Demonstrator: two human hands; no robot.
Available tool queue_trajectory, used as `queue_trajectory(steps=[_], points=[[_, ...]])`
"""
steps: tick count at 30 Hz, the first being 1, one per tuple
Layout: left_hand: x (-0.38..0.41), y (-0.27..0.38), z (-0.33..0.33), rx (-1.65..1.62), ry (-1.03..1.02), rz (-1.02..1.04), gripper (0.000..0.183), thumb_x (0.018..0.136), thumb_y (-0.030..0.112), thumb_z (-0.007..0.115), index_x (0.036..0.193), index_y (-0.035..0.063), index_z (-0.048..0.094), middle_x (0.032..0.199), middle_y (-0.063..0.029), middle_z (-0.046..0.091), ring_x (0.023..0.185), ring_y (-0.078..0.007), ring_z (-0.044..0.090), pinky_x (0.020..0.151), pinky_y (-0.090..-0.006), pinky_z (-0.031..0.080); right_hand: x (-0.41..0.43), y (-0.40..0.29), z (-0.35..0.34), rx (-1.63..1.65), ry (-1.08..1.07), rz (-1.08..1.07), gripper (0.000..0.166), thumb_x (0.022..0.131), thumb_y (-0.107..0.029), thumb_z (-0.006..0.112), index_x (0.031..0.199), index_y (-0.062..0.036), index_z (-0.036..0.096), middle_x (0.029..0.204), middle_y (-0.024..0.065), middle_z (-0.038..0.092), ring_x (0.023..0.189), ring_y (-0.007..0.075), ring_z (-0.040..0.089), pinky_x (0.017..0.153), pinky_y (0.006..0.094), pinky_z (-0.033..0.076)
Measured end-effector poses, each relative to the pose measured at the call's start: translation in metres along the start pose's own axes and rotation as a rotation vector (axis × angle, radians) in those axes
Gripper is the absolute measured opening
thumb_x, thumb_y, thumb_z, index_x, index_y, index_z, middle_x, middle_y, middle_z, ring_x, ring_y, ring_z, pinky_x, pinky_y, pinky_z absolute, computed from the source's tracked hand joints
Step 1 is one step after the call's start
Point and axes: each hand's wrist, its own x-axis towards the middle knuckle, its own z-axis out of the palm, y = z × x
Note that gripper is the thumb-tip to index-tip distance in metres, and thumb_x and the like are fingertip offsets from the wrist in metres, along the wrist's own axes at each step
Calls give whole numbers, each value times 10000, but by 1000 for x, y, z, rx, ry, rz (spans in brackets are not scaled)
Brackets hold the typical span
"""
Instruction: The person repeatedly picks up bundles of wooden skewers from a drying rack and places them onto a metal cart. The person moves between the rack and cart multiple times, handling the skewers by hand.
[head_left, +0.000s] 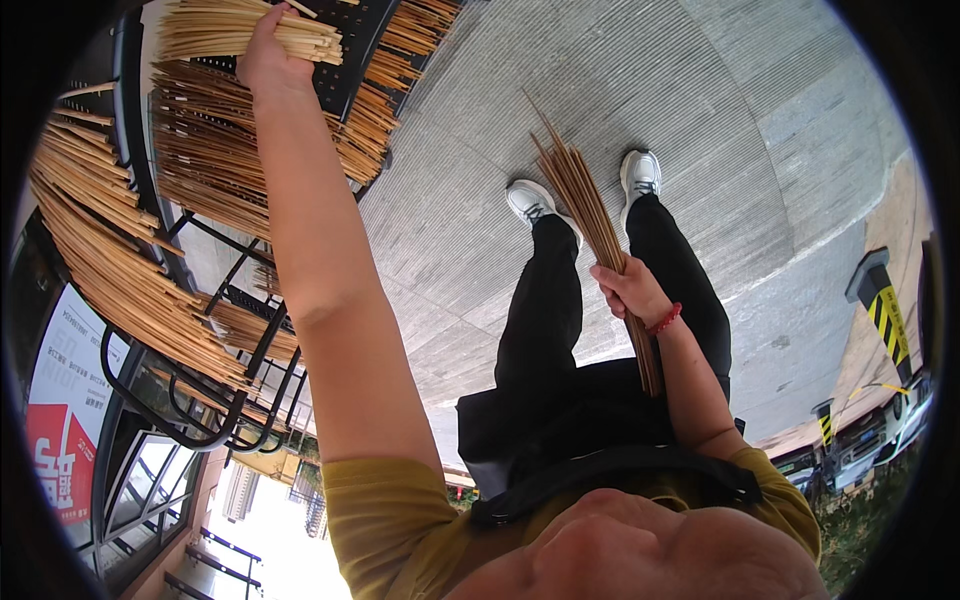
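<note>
My left hand (277, 56) reaches to the upper left, its fingers around a thick bundle of pale thin wooden sticks (214, 30) over a black perforated metal rack (352, 49). Part of that hand is hidden by the wrist and the sticks. In front of my thighs, my right hand (634, 289) grips a bundle of thin brown sticks (581, 184). This bundle slants, with uneven tips fanned out near my shoes and its other end close to my waist. Darker brown sticks (202, 150) lie in rows on the rack beneath and beside my left forearm.
More tan sticks (120, 247) lie on another rack at the left, by curved black metal rails (187, 439). A red and white printed poster (67, 420) hangs beyond. Grey grooved paving (480, 150) surrounds my feet. Yellow-and-black striped posts (889, 322) and parked cars (862, 442) are at the right.
</note>
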Motion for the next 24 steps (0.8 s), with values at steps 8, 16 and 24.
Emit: queue_trajectory(steps=[8, 16, 24], points=[[-82, 5, 60, 99, 354, 121, 479, 773, -83, 571, 1153, -145, 285, 1005, -225, 521, 799, -299, 612, 705, -375, 588, 0, -2, 1, -6, 18, 1, 200, 877, -176, 545, 782, -36, 439, 501, -17, 400, 343, 61, 400, 307, 218, 333], [-88, 10, 45, 287, 321, 181, 563, 783, -55, 576, 1218, -69, 218, 1122, -229, 455, 960, -316, 559, 809, -404, 552, 2, -6, 0, -23, 12, -6, 192, 870, -169, 549, 788, -35, 439, 508, -14, 415, 341, 63, 403, 307, 217, 327], [-118, -6, 51, 673, 247, 444, 592, 859, 181, 477, 1275, -67, 136, 1235, -272, 344, 1090, -359, 464, 893, -394, 480, 5, -11, 3, -23, 22, 3, 186, 866, -172, 555, 814, -28, 449, 519, -10, 425, 338, 66, 399, 304, 218, 320]])
